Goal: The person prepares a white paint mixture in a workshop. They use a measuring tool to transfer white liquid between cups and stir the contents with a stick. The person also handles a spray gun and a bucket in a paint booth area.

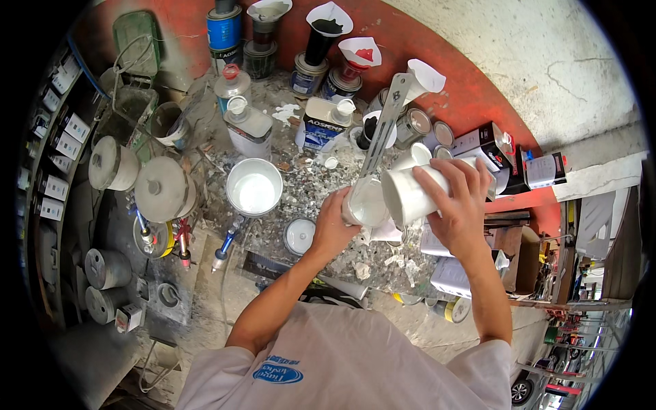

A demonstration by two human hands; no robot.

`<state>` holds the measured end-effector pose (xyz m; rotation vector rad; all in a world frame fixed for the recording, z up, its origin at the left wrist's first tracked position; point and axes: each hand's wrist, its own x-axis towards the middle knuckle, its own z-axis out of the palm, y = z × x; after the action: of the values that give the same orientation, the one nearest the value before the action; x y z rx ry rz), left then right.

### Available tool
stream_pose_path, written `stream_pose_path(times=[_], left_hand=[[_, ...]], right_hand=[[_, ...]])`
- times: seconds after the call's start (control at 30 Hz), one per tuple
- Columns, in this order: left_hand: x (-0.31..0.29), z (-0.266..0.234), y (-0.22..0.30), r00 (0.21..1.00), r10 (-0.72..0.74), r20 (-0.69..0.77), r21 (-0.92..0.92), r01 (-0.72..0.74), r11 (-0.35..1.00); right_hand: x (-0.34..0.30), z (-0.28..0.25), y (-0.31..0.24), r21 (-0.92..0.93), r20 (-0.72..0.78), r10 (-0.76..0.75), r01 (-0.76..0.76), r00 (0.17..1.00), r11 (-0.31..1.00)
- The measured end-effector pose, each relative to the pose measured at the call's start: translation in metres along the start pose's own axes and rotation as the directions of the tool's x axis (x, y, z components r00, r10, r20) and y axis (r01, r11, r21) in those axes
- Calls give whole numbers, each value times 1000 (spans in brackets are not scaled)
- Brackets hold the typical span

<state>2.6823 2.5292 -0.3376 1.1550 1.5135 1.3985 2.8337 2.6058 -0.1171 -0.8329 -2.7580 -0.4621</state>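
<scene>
My left hand (332,225) is wrapped round a see-through cup (370,207) above the bench. A long slotted metal mixing stick (387,121) stands in this cup and leans away from me. In my right hand (459,208) is a white cylindrical container (404,196), tilted so its mouth end points at the cup. No stream between the two can be made out. To the left on the bench sits an open white pot (254,164) with white paint inside. A round lidded tin (299,236) lies close to my left wrist.
The bench (307,179) is crusted with paint. Along the far wall stand several paint cans, some topped with paper funnels (329,20). A rectangular tin (324,124) and a solvent can (248,130) are in front of them. Spray guns (224,247) hang at the left.
</scene>
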Motion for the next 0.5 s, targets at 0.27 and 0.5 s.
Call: stream_pose_path(times=[0.27,0.5], left_hand=[[-6,-11,-4,1000,-4,1,29,4,1000],[-34,-37,0,988,-146,-55,14,147,989]], right_hand=[[-40,60,17,627,333,367,-494,869,602],[-44,164,0,778,453,360,-559,816,288]])
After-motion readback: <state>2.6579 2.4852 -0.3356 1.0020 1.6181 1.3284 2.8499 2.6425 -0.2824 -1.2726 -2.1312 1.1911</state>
